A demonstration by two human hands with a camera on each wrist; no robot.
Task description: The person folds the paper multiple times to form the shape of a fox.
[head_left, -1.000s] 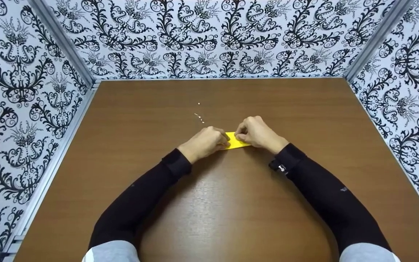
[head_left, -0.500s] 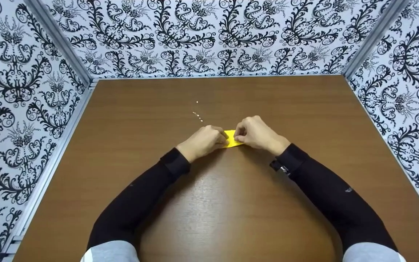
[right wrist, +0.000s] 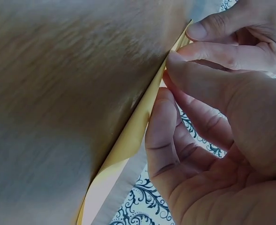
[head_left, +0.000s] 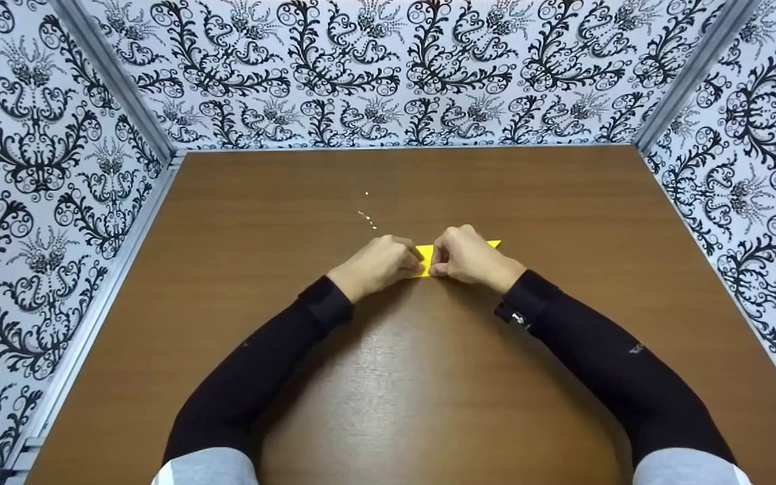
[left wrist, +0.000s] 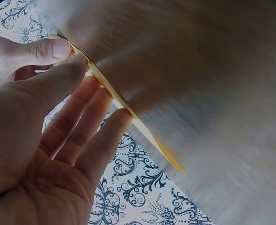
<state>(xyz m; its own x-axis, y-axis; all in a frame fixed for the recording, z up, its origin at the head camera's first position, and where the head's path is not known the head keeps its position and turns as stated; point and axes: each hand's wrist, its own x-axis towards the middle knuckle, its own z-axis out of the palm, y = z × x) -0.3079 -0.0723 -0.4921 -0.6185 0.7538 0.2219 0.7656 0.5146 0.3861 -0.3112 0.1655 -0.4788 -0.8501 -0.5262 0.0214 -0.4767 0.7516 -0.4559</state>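
Note:
A narrow strip of yellow paper lies on the brown table between the two hands, seen nearly edge-on in both wrist views. My left hand holds its left part, with thumb and fingertips against the paper in the left wrist view. Close beside it, my right hand pinches the strip near the middle. The right wrist view shows the paper rolling over in a loose fold, its pale inside visible, beyond the right fingers. A yellow corner sticks out behind the right hand. Both hands cover much of the strip.
Several tiny white scraps lie on the table behind the left hand. White walls with black floral patterns enclose the back and sides, with metal rails at the corners.
My right hand has shifted slightly left and toward me along the paper. A yellow corner now shows behind it. My left hand stays almost in place.

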